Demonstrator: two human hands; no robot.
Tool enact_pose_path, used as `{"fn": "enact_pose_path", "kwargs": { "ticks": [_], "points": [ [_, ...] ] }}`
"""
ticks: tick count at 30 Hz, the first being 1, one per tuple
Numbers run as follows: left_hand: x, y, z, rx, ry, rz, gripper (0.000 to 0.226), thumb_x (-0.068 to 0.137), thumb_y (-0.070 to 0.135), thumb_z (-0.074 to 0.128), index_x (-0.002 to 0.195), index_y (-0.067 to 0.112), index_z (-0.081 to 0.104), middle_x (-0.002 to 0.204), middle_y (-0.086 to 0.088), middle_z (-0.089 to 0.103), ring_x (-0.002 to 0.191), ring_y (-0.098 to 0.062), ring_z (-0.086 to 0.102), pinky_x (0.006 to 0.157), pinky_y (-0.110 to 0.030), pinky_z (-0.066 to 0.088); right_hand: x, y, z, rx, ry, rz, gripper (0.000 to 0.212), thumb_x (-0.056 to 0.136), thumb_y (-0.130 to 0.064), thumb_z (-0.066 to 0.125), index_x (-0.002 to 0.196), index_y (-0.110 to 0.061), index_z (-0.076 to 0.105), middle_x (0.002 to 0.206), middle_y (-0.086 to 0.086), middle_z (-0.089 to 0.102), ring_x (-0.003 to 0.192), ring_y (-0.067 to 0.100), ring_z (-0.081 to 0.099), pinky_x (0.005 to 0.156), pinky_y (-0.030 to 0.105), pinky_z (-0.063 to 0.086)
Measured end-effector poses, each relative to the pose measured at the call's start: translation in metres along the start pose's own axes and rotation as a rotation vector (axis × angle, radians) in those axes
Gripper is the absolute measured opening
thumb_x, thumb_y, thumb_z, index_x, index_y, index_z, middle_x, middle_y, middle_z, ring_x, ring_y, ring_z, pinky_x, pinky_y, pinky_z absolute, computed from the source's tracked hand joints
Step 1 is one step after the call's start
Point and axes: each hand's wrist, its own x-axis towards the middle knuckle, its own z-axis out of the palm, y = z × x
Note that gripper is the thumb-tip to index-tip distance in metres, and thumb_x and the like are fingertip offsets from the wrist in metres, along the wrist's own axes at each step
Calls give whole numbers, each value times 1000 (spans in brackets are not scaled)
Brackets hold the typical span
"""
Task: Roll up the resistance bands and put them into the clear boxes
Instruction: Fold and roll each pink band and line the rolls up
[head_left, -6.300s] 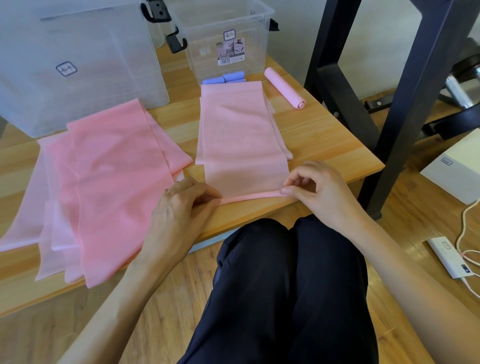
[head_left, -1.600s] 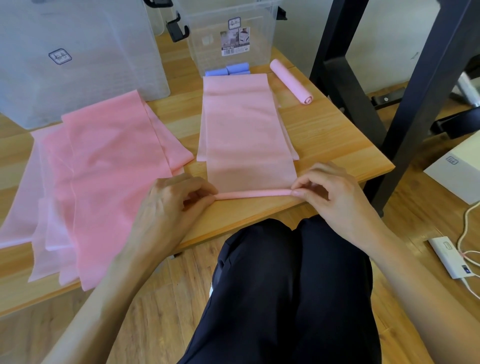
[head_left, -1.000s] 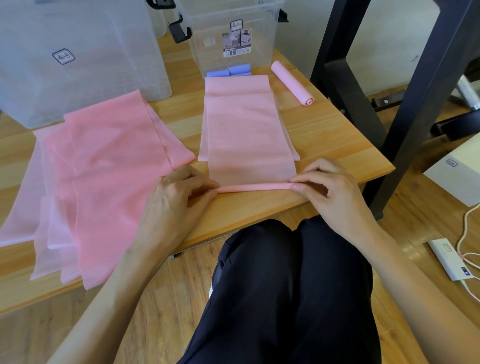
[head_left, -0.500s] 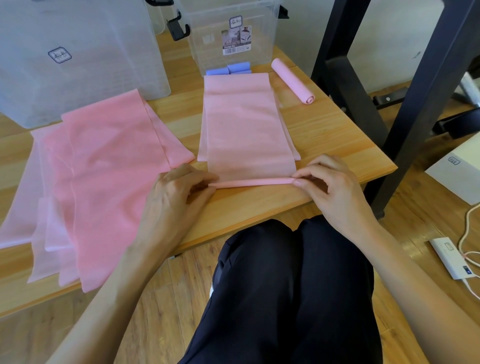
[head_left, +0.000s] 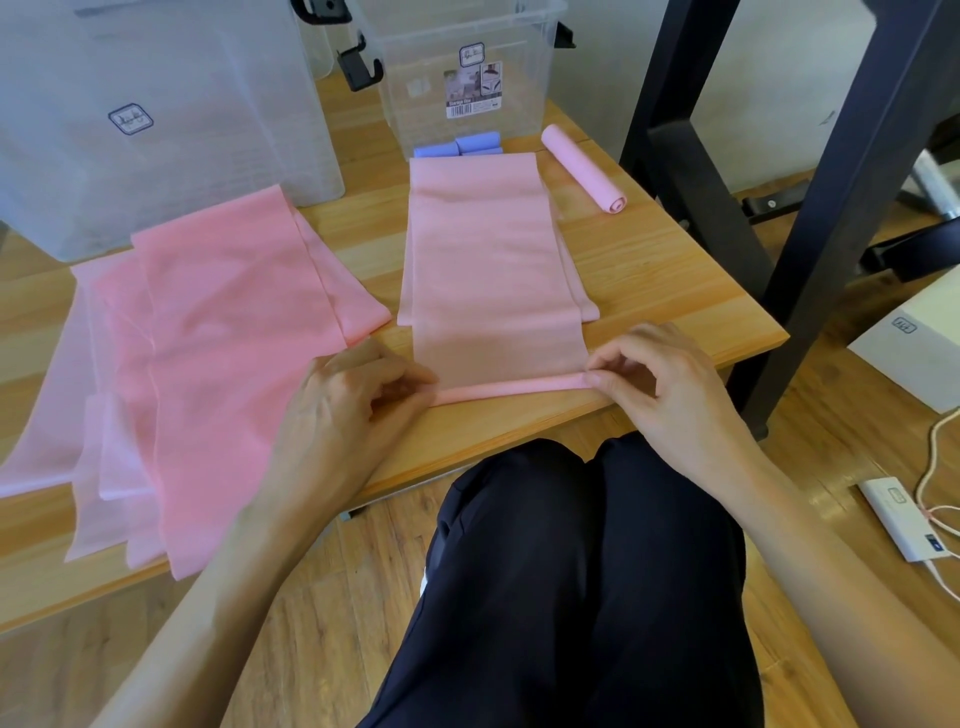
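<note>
The pink band (head_left: 493, 270) lies flat on the wooden table (head_left: 649, 280), its near edge rolled into a thin tube between the hands. The left hand (head_left: 348, 405) pinches the tube's left end; the right hand (head_left: 660, 384) pinches its right end. Left of the left hand, a pile of pink bands (head_left: 208, 353). Beyond the right hand, a finished pink roll (head_left: 582, 169); farther, blue rolls (head_left: 460, 144) inside a clear box (head_left: 462, 67).
</note>
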Motion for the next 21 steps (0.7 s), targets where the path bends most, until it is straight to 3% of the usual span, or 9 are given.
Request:
{"fn": "enact_pose_path", "kwargs": {
  "ticks": [3,8,14,18,21],
  "points": [
    [0,0,3,60,0,74,10,90,22,63,90,26,73,87,17,61,80,-10,58,76,-39,50,0,1,-1,39,11,25,18,84,-33,67,91,-18,74,91,-7,58,92,13,52,87,38,46],
    [0,0,7,120,31,87,9,90,28,66,92,26,74,92,14,63,87,-15,57,86,-42,47,1,2,1,13,31,7,27,85,-34,65,99,-14,76,91,-3,58,93,14,51,86,41,47],
    [7,-2,9,65,48,38,22,94,36,58,100,26,77,91,12,63,85,-16,59,78,-44,52,1,2,5,-3,62,-26,19,90,-24,62,103,-14,72,95,-4,58,96,14,51,88,44,48],
    [7,0,9,85,57,53,17,93,33,59,92,24,73,89,11,63,83,-16,58,78,-45,51,1,1,5,-17,68,-44,26,87,-32,65,99,-12,75,92,-3,57,94,12,50,87,41,46],
    [6,-2,10,109,58,40,22,91,39,61,97,24,76,95,10,61,89,-15,54,78,-42,51,3,0,6,-59,56,-65,33,84,-35,66,103,-10,75,92,-1,56,95,13,48,85,40,46]
  ]
}}
